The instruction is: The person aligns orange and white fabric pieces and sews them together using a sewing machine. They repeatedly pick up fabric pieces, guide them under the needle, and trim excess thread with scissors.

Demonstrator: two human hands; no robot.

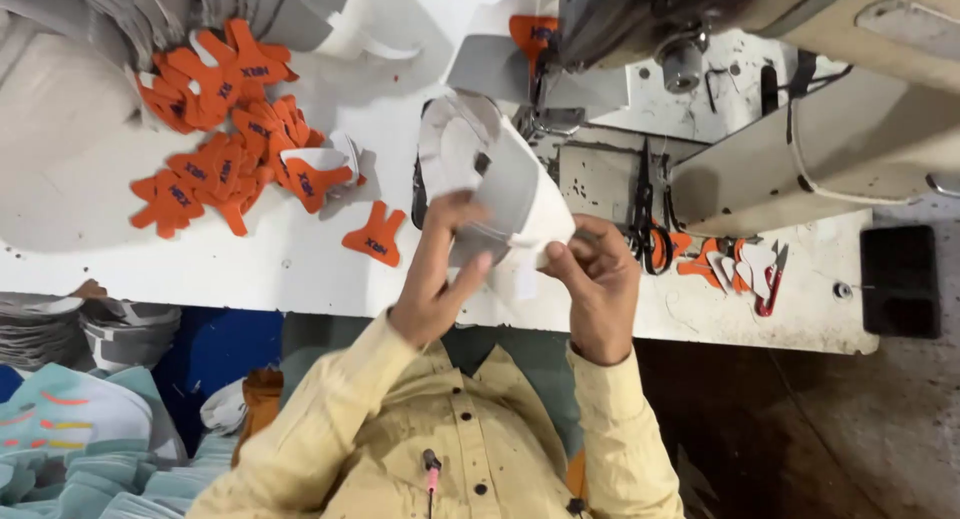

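Grey-and-white shoe upper piece [495, 194], pinched closed between left hand [435, 279] and right hand [600, 274] above the worktop's [300, 264] near edge, could slip and misalign if either grip loosens.

Orange tab-shaped labels [225, 144] with dark print lay heaped on the white bench [300, 269], well left of the sewing machine [640, 19]. One orange label [374, 239] sat alone, nearer the machine. Another [531, 31] lay under the machine's head. A few more orange labels [700, 264] rested below the machine, beside scissors [645, 219].
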